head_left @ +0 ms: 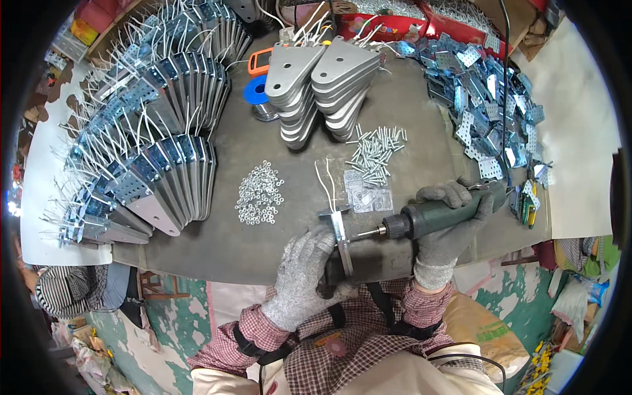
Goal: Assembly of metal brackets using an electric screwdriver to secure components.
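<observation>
Checked sleeves came up from the lower edge to two grey knitted gloves; the left hand (304, 273) was closed tight around a dark part with a perforated metal bracket (341, 232) standing on edge against it, held at the near rim of the grey table (421, 141); two thin white wires (324, 179) rose from the bracket's top; the right hand (449, 224) was wrapped fully around a green power screwdriver (442, 214), lying level with its bit pointing left and its tip just at the bracket's face; the left wrist was bent inward, the right forearm rose almost straight up from the body; just beyond the bracket lay a few flat square plates (367, 197), a loose heap of screws (376, 150) and, to the left, a scatter of small washers (259, 193); further off stood two stacks of grey teardrop-shaped plates (322, 82), with a blue spool (258, 92) beside them; rows of finished assemblies (151, 138) bristling with white wires fanned along the left; a pile of perforated brackets (487, 99) covered the right side; red trays (388, 23) at the far edge held more metal parts.
</observation>
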### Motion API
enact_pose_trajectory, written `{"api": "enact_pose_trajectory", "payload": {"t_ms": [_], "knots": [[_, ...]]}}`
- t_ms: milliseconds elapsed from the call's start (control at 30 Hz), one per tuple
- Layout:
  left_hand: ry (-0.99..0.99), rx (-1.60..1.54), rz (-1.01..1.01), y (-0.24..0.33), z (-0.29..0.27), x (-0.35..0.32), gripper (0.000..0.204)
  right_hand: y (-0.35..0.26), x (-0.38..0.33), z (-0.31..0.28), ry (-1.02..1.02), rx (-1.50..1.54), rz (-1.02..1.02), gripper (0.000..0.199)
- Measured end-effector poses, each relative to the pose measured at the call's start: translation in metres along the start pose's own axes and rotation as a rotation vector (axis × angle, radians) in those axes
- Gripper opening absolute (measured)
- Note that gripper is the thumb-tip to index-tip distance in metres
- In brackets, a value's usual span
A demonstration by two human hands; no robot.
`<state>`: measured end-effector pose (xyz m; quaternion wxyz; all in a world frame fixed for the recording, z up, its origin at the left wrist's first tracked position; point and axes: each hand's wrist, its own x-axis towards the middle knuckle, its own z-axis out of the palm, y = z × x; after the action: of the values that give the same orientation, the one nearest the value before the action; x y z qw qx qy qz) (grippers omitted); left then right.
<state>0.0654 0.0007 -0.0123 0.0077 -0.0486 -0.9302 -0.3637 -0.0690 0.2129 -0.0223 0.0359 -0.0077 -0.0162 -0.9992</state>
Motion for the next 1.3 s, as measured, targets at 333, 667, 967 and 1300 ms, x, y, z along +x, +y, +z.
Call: {"api": "enact_pose_trajectory", "payload": {"t_ms": [333,667,967,1300], "knots": [[-0.088,0.201,0.061,0.011,0.0,0.001,0.097,-0.003,-0.001,0.004,0.002,0.031,0.021,0.039],[0.048,0.069,0.009,-0.002,-0.016,0.013,0.076,-0.005,0.0,0.005,0.045,0.003,0.024,0.04],[-0.003,0.901,0.181,-0.026,-0.072,0.057,0.023,-0.003,0.001,-0.002,0.074,-0.003,0.048,0.041],[0.235,-0.208,0.08,0.002,-0.042,0.03,0.02,0.0,-0.002,0.005,0.115,-0.046,0.037,0.04]]}}
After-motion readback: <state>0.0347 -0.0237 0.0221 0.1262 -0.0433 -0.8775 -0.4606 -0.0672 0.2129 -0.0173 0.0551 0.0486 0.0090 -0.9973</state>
